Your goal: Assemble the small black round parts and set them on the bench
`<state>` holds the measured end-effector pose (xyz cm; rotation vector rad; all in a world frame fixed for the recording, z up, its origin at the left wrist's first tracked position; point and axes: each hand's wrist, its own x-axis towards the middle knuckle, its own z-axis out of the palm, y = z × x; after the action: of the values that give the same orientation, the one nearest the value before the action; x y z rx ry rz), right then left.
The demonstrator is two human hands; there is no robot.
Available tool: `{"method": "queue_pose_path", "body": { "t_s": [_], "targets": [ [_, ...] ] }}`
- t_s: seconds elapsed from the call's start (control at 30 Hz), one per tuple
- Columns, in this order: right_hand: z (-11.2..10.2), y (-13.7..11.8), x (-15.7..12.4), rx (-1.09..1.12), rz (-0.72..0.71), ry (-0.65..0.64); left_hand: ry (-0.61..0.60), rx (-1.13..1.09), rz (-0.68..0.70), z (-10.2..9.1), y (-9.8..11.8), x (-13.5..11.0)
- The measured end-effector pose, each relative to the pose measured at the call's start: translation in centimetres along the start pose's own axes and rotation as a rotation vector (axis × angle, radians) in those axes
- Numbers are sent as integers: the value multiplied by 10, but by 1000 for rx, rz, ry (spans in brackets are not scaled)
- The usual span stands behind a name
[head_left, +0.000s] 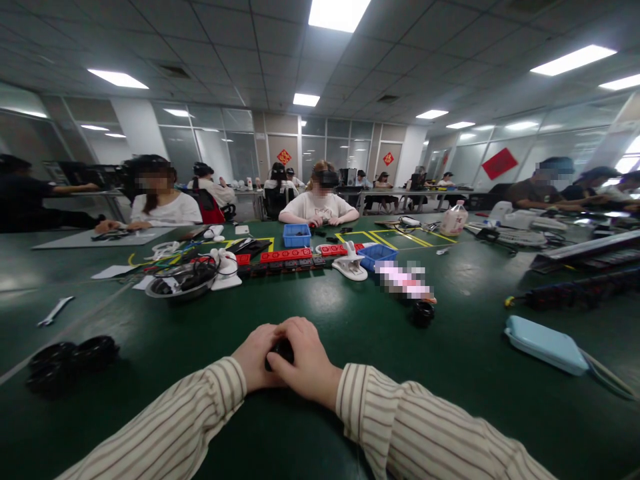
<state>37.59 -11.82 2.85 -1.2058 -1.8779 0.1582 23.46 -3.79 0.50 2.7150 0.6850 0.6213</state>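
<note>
My left grip (256, 353) and right grip (306, 353) closed together around black object (283, 348), mostly hidden inside. Object over green tabletop (430, 380), nearer me than red-and-black strip (286, 259); cannot tell whether it touches surface. Left of strip: metal bowl (187, 293). At strip's right end: white clip (350, 267). Nearer me than strip: wrench (56, 311) and black rings (75, 360) well to left, light-blue case (547, 345) well to right.

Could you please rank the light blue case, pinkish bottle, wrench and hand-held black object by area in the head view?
1. Light blue case
2. Pinkish bottle
3. Wrench
Unranked: black object, largely hidden by the left hand and right hand.
</note>
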Motion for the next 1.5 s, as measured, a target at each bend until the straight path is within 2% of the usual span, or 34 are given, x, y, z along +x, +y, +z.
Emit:
{"method": "queue_pose_path", "body": {
  "t_s": [0.1, 0.23, 0.6, 0.7, 0.83, 0.93, 1.03, 1.37, 1.5],
  "targets": [
    [3, 3, 1, -60, 69, -31, -3, -18, 13, -2, -1, 0],
    [5, 6, 2, -68, 50, -37, 4, -84, 6, -4, 0, 0],
    [2, 2, 0, 77, -194, -90, -54, -216, 15, -5, 2, -1],
    [0, 0, -1, 88, -169, -34, -33, -193, -1, -3, 1, -1],
    [-2, -1, 0, 38, -56, 27, -30, -10, -20, 0, 0, -1],
    [0, 1, 1, -30, 29, 2, -29, 51, -29, 0, 0, 0],
    [3, 3, 2, -67, 44, -31, -22, 18, -27, -2, 1, 1],
    [0, 1, 1, 80, -170, -92, -37, -163, 21, -3, 2, -1],
    [-1, -1, 0, 110, -189, -71, -14, -149, 34, -2, 0, -2]
  ]
}}
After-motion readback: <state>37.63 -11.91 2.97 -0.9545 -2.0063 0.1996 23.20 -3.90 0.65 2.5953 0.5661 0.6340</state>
